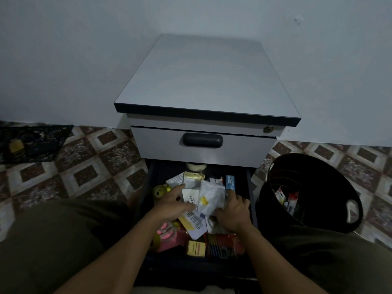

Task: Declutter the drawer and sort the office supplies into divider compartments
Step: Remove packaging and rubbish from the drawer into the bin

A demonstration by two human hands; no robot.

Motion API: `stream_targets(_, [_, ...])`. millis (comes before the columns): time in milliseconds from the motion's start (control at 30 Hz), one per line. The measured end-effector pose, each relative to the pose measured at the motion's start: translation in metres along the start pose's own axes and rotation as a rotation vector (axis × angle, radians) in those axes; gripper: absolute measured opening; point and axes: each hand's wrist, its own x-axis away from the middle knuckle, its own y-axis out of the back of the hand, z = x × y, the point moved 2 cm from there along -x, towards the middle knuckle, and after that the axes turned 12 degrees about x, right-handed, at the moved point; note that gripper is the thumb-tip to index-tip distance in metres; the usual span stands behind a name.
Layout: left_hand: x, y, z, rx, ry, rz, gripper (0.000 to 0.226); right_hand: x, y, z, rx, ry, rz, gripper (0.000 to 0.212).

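Note:
The lower drawer (248, 183) of the grey cabinet stands pulled out, full of jumbled office supplies. My left hand (172, 205) grips a bundle of white packets (192, 198) near the drawer's middle. My right hand (232, 211) holds a clear plastic bag (212, 195) with a yellow label, and a blue pack (230, 182) stands just behind its fingers. Below the hands lie a barcoded card (195, 222), a pink sticky-note block (171, 237), a yellow box (195, 248) and a red pack of pens (222, 245). Yellow tape rolls (160, 192) sit at the left.
A black basket (331, 211) with a few packets inside stands on the tiled floor to the drawer's right. The shut upper drawer (203, 143) overhangs the back of the open one. A white tape roll (196, 166) sits at the rear. My knees flank the drawer.

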Motion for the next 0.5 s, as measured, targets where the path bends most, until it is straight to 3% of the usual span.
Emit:
stream_targets(133, [-0.004, 0.001, 0.003, 0.035, 0.005, 0.022, 0.094, 0.003, 0.004, -0.003, -0.259, -0.018, 0.01, 0.066])
stream_targets(333, [-0.01, -0.002, -0.004, 0.171, 0.014, -0.029, 0.09, 0.003, 0.003, -0.005, -0.548, -0.053, 0.013, 0.052])
stream_targets(433, [-0.008, -0.004, -0.009, 0.144, 0.008, -0.037, 0.066, -0.011, -0.012, -0.009, -0.617, -0.092, -0.005, 0.057])
stream_targets(500, [-0.011, -0.002, -0.008, 0.087, 0.007, -0.057, 0.048, -0.009, -0.007, -0.004, -0.615, -0.092, -0.068, 0.049])
